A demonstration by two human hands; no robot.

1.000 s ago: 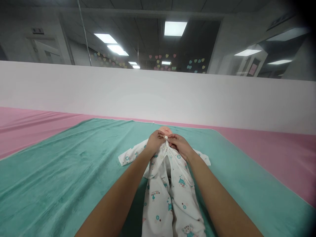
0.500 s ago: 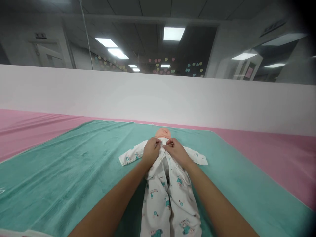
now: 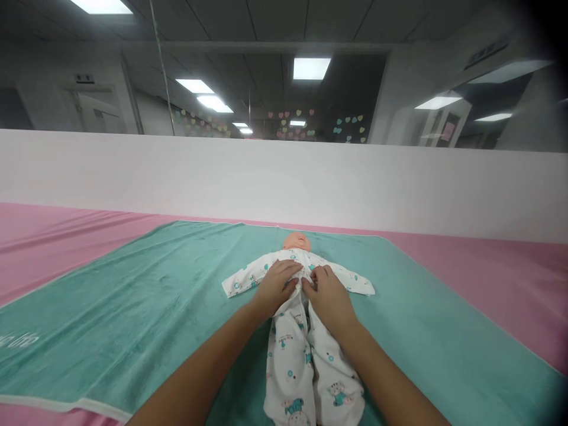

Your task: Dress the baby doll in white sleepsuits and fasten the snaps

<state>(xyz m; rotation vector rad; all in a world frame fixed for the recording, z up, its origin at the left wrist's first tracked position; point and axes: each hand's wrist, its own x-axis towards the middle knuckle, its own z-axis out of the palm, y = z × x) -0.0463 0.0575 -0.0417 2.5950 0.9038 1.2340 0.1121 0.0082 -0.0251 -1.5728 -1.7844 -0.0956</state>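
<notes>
On the blanket (image 3: 177,296), the suit (image 3: 288,343) is now pinched nearer than before by the fingers (image 3: 288,269) of left hand (image 3: 274,290) and right hand (image 3: 331,300) (tips partly hidden), so work seems shifted down its front.

Teal blanket (image 3: 133,307), wrinkled on the left, white edging, white lettering (image 3: 18,340) near left. Pink sheet (image 3: 48,251) under it, showing left, right, far edge and near-left corner. Low white wall (image 3: 284,183) across the far side. Glass (image 3: 266,77) above it: bright ceiling lights (image 3: 312,68), small pastel hearts (image 3: 339,122) in clusters, door (image 3: 101,112) far left, pink sign (image 3: 448,131) far right.
</notes>
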